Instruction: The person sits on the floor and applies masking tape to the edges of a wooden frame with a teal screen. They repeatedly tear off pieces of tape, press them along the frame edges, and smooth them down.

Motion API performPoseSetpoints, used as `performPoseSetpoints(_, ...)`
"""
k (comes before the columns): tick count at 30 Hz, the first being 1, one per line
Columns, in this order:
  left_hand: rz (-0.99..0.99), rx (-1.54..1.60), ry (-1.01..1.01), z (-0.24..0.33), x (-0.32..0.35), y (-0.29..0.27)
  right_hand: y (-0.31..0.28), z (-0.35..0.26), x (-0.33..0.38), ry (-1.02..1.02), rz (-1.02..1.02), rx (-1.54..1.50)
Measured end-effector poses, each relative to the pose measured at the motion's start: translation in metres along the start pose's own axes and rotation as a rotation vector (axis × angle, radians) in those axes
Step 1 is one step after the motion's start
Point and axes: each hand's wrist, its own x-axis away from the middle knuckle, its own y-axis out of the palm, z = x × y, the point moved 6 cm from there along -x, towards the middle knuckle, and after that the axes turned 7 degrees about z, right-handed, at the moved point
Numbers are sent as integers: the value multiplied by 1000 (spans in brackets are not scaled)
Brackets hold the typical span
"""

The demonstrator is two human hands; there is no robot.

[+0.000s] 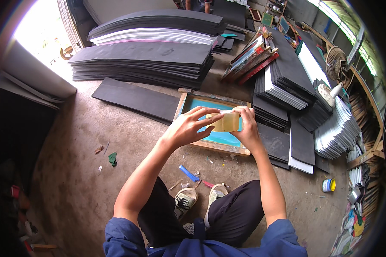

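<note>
A yellowish, translucent rectangular piece (228, 123), resembling a squeegee blade, is held up in front of me. My right hand (246, 128) grips its right end, fingers over the top and thumb low at the side. At its left end, my left hand (188, 127) has its fingers stretched and apart, with fingertips against or just before the piece; contact is unclear. Beneath both hands a wooden printing screen (221, 148) with bright blue mesh lies at floor level. My arms and hands hide part of its mesh and left side.
Black sheets (137, 64) are stacked at the far left, and one long black sheet (135, 99) reaches the screen. Stained frames (251, 60) lean by more stacks (283, 85) at right. A fan (335, 64) stands there. A yellow-and-blue can (328, 185) and a blue scrap (188, 173) lie nearer.
</note>
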Motion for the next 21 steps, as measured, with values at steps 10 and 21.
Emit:
performPoseSetpoints(10,95,107,-283,-12,1,-3,2,-6,1,-14,-52,9)
performPoseSetpoints(21,113,40,-151,-9,-5,-9,6,-13,1,-36,-101,12)
